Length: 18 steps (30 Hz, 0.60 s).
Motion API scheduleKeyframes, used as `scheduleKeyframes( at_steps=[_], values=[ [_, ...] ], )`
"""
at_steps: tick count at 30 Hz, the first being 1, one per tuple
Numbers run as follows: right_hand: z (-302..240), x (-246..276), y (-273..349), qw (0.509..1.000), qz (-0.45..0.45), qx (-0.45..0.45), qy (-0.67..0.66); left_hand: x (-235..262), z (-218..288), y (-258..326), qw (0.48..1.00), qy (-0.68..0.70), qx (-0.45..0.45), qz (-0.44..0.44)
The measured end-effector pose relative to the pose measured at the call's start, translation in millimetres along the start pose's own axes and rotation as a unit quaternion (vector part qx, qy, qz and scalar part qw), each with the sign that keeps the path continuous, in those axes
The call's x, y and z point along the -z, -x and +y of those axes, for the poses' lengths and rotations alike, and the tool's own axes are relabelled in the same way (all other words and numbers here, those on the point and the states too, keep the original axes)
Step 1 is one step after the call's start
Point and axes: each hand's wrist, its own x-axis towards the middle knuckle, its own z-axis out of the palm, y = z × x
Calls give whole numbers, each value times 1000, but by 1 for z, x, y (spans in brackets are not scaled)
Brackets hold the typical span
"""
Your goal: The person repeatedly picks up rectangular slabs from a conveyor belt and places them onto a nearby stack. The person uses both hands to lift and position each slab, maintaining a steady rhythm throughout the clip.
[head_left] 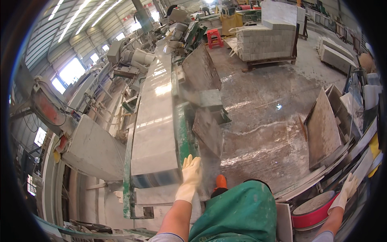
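1. The stone slab (155, 121), long, pale and polished, lies flat on the green-framed machine bed (183, 133). It runs away from us toward the far end of the bed, and its near end sits just in front of our left hand.
2. Our left hand (190, 171), in a cream glove, rests against the bed's right edge at the slab's near right corner. Its fingers are straight and close together, laid flat and gripping nothing; we judge it is steadying or guiding the slab along the frame.
3. Our right hand (347, 188), gloved the same way, hangs low and far to the right, well apart from the slab. It is loosely open beside the leaning offcuts and holds nothing.
4. The slab lies lengthwise along the bed, likely so that it can travel straight along the machine line.
5. A red basin (312, 218) stands on the wet floor (262, 121) just inside our right hand. It is filled nearly to the rim with something grey and flat-topped; we cannot tell whether that is slurry, powder or a stone disc.
6. Brown stone pieces (322, 129) lean on edge against one another at the right, probably stood that way to be lifted easily.
7. Stacked pale blocks (266, 42) sit on a pallet at the far side of the floor, with a red stool (214, 38) near them.
8. Our green apron (238, 213) fills the lower middle, and an orange shoe tip (220, 181) shows beyond it.
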Motion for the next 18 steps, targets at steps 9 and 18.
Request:
scheduleKeyframes(
  at_steps=[9, 18],
  values=[
    [35, -29, -13, 986, 42, 92, -133, -1, 0, -2, 1000, -10, 1, -5],
    [37, -41, -11, 992, 47, 63, -98, 3, 3, -2, 1000, -4, 9, -4]
  ],
)
